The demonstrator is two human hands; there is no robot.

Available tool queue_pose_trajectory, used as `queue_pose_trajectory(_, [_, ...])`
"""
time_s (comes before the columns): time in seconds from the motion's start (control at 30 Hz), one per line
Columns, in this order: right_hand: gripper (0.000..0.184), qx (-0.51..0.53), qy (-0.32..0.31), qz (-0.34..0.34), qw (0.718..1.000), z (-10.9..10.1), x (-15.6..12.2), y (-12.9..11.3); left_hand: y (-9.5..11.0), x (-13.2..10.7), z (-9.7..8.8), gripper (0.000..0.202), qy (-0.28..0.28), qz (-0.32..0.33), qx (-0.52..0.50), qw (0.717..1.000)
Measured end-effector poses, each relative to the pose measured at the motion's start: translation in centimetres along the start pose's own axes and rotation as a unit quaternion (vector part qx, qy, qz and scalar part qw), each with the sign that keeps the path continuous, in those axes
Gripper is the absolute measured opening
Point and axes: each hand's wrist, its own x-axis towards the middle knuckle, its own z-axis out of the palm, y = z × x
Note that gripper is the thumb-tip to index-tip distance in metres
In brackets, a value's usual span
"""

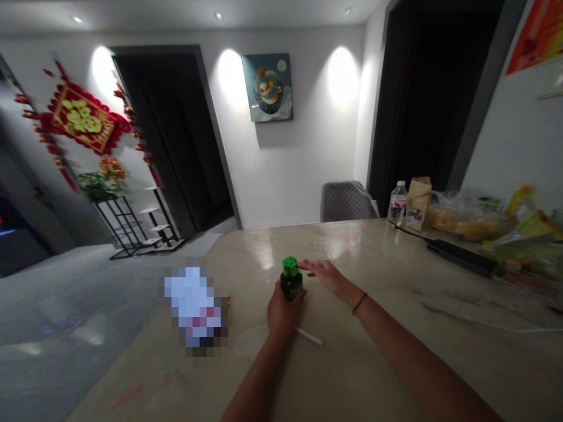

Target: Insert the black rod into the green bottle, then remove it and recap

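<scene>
A small dark green bottle point(291, 286) with a bright green cap point(290, 266) stands upright on the table point(365, 363). My left hand point(284, 313) is wrapped round the bottle's body from the near side. Beside the cap, on its right, is my right hand point(323, 274), fingers stretched out toward it; the fingertips are at the cap's edge, and I cannot tell whether they touch. A thin white stick point(309, 336) lies on the table just right of my left wrist, one end hidden behind it.
A pixelated pale object point(193, 308) lies to the left. At the right are a water bottle point(397, 204), a brown paper bag point(417, 202), plastic food bags point(468, 217), a black power strip point(461, 258) and a white cable point(484, 325). A grey chair point(346, 201) stands beyond the far edge.
</scene>
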Motion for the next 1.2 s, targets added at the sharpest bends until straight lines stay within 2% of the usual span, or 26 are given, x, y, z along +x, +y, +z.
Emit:
queue_pose_trajectory(0.2, [0.052,0.046,0.061,0.045,0.996,-0.3,0.1,0.6,-0.2,0.1,0.2,0.053,0.001,0.003,-0.002,1.0])
queue_pose_trajectory(0.3, [0.049,0.053,0.085,0.026,0.995,0.1,0.3,1.0,-0.1,0.0,0.1,0.052,0.001,0.002,0.001,1.0])
queue_pose_trajectory(0.37, [0.05,0.06,0.078,0.014,0.995,0.2,0.4,0.9,-0.1,0.0,0.1,0.051,0.002,0.004,0.001,1.0])
queue_pose_trajectory(0.53, [0.056,-0.002,0.076,0.009,0.997,-0.2,0.3,0.3,0.1,0.0,0.0,0.052,-0.003,-0.003,0.004,1.0])
queue_pose_trajectory(0.7, [0.053,-0.003,0.078,0.004,0.997,-0.1,0.3,0.5,0.1,-0.1,-0.1,0.052,0.002,0.005,0.005,1.0])
queue_pose_trajectory(0.9, [0.034,-0.075,0.104,-0.003,0.992,-0.4,0.5,0.1,0.1,-0.2,-0.1,0.053,0.002,-0.005,0.017,1.0])
queue_pose_trajectory(1.0, [0.025,-0.131,0.017,0.023,0.991,-1.0,0.0,-0.2,0.2,-0.2,-0.1,0.051,0.003,0.004,0.012,1.0])
queue_pose_trajectory(1.07, [0.023,-0.195,-0.083,0.064,0.975,-1.2,-0.8,-0.3,0.3,-0.2,-0.1,0.05,0.0,0.008,0.008,1.0])
queue_pose_trajectory(1.17, [0.024,-0.299,-0.274,0.116,0.907,-0.6,-2.5,-0.4,0.3,-0.2,-0.1,0.052,0.002,-0.004,0.016,1.0])
queue_pose_trajectory(1.2, [0.025,-0.33,-0.311,0.124,0.882,-0.2,-3.0,-0.5,0.3,-0.2,-0.1,0.053,0.005,-0.009,0.021,1.0])
